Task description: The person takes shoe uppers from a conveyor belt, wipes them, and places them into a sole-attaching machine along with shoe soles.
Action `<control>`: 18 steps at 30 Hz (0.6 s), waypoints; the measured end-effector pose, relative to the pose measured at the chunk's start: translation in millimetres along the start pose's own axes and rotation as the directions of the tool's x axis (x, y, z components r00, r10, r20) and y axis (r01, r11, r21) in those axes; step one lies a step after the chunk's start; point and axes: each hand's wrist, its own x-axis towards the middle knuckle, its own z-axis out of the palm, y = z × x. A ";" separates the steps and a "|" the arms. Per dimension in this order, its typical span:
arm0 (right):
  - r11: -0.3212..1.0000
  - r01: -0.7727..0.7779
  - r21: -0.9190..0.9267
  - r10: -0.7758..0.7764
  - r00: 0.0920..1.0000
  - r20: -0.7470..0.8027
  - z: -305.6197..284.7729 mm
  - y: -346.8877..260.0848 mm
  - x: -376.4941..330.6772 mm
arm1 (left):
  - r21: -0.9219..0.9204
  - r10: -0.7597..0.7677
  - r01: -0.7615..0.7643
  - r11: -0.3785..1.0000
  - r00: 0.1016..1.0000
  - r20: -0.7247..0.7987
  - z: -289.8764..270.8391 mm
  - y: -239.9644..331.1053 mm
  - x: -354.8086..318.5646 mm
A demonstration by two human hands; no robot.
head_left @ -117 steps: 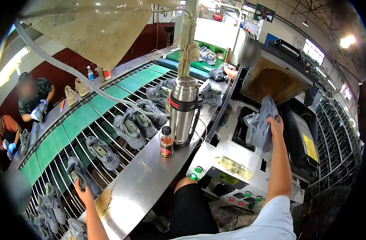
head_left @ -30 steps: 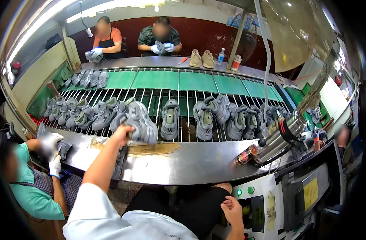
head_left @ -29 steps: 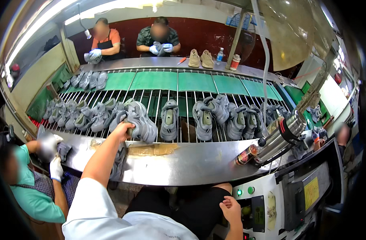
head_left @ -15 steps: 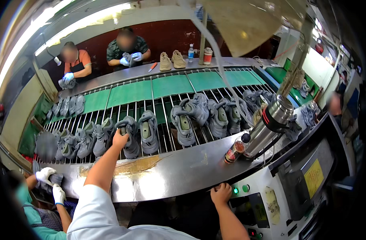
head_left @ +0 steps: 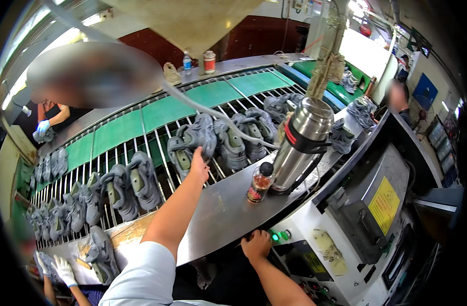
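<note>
One grey shoe [head_left: 203, 133], chunky, tilted, left fingers [head_left: 198, 154] at its edge

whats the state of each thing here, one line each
Grey shoe: overlapping the shoe beside it
Left hand: extended to that shoe, grip unclear
Right hand: fingers bent, beside the white machine
Steel flask: upright, lid on
Drink bottle: upright, black cap on
Green light: lit
Red-and-white tub: upright

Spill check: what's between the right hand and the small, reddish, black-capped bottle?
Head view: between the right hand and the bottle, just a bare stretch of silver metal counter.
</note>
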 end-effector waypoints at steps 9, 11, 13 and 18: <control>0.996 -0.025 0.084 0.027 0.999 -0.018 3.5 16.7 14.4 | -0.511 -0.022 -0.015 0.860 0.997 -0.067 35.8 -1.8 99.0; 0.995 -0.025 0.100 0.026 1.000 -0.014 0.5 19.8 16.3 | -0.459 0.000 -0.059 0.887 0.992 -0.126 30.3 -6.7 116.9; 0.993 -0.015 0.119 0.021 0.999 -0.049 -4.7 19.7 19.7 | -0.454 0.049 -0.077 0.888 0.996 -0.075 28.3 -9.3 132.0; 0.987 0.003 0.158 0.010 0.997 -0.083 4.5 23.8 17.7 | -0.476 0.137 -0.149 0.867 0.989 -0.060 11.7 2.7 173.2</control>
